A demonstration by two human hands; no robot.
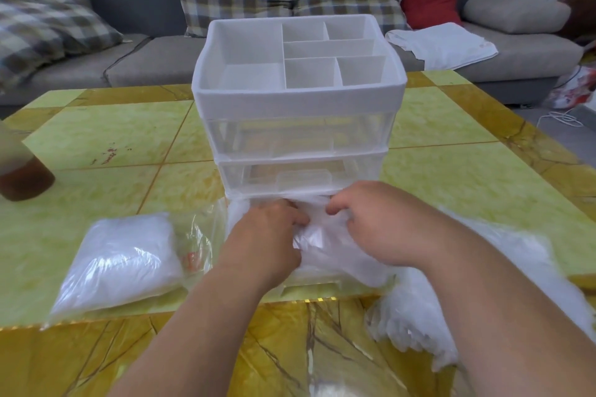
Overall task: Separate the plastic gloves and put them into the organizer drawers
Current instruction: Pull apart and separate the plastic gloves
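A white plastic organizer [298, 100] with clear drawers stands in the middle of the table. Its bottom drawer [309, 282] is pulled out toward me and holds crumpled clear plastic gloves [325, 240]. My left hand [267, 235] and my right hand [380, 219] both sit on top of that wad, fingers curled into the plastic. A sealed bag of gloves [122, 258] lies on the table to the left. A loose heap of gloves [503, 271] lies to the right, partly under my right forearm.
The green and gold table [96, 138] carries a brown bottle [22, 167] at its left edge. A grey sofa [145, 51] with checked cushions and a white cloth [442, 45] runs behind the table. The organizer's top tray has several compartments with nothing in them.
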